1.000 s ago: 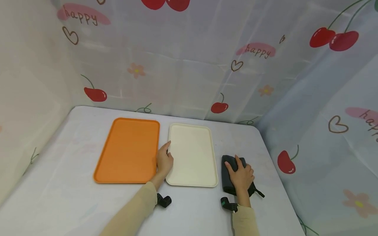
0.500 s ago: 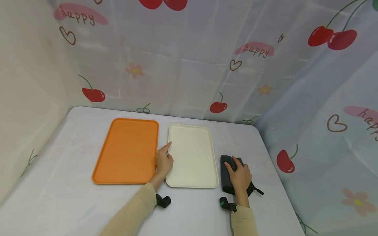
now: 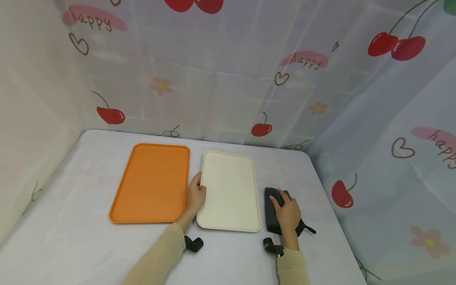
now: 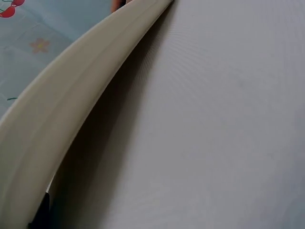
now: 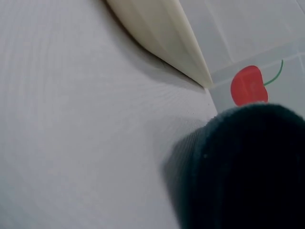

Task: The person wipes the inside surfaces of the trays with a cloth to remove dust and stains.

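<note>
My left hand (image 3: 195, 196) grips the left edge of a cream rectangular tray (image 3: 230, 190), its thumb at the rim and the other fingers partly hidden behind it. In the left wrist view, the tray's side (image 4: 62, 90) rises over the white tabletop with a dark shadow underneath. To the right, my right hand (image 3: 288, 213) holds a dark grey soft fabric bundle (image 3: 270, 217) from above, thumb and fingers spread across its top. A short dark strap sticks out from its lower right. The bundle's rounded end (image 5: 209, 157) fills the lower right of the right wrist view.
An orange tray (image 3: 153, 184) lies flat just left of the cream one, close beside my left forearm. White cloth covers the table (image 3: 228, 257). A curtain (image 3: 213, 99) printed with cherries hangs behind the table and along its right side.
The left hand's extended index finger has drawn back to the cream tray's edge, and the tray's near end has shifted slightly left and toward me. The right hand stays on the bundle.
</note>
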A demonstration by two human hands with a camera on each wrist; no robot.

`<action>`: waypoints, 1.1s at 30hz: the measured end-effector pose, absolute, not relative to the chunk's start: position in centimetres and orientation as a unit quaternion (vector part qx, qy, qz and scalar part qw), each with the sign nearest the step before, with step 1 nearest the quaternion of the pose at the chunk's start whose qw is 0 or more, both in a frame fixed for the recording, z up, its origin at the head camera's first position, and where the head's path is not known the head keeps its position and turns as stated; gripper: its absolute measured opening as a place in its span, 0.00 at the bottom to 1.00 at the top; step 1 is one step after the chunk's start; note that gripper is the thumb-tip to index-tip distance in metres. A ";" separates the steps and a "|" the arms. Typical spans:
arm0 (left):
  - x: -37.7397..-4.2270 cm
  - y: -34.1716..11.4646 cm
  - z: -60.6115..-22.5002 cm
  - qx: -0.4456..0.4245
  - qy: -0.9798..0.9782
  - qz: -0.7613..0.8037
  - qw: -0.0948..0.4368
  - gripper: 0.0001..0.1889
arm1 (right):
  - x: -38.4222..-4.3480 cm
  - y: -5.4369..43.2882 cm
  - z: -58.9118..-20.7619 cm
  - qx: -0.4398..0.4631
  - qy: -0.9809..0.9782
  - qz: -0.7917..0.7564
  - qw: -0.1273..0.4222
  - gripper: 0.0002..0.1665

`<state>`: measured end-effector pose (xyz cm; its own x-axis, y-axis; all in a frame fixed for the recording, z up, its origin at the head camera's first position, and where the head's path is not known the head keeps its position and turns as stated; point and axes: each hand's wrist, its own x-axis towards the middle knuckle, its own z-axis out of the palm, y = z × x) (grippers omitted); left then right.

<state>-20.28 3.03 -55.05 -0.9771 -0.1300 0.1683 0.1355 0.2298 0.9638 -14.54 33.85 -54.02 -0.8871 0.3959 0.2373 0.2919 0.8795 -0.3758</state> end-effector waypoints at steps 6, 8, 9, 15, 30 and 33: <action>-20.6 2.9 -55.2 0.049 -0.767 -0.634 0.086 0.25 | -14.4 33.7 -54.3 -0.186 -0.956 0.168 0.153 0.32; -20.8 3.0 -55.1 0.059 -0.762 -0.640 0.079 0.24 | -14.4 33.8 -54.3 -0.185 -0.956 0.166 0.158 0.32; -20.8 3.0 -55.0 0.064 -0.755 -0.649 0.075 0.23 | -14.4 33.8 -54.3 -0.183 -0.956 0.166 0.161 0.32; -21.4 3.1 -54.9 0.087 -0.683 -0.725 0.032 0.17 | -14.6 34.0 -54.1 -0.172 -0.956 0.163 0.175 0.32; -21.1 2.0 -54.8 0.072 -0.625 -0.776 -0.034 0.23 | -14.7 34.1 -54.0 -0.170 -0.957 0.164 0.166 0.33; -20.7 1.6 -54.6 0.069 -0.617 -0.783 -0.041 0.24 | -14.5 34.0 -54.2 -0.170 -0.957 0.165 0.166 0.33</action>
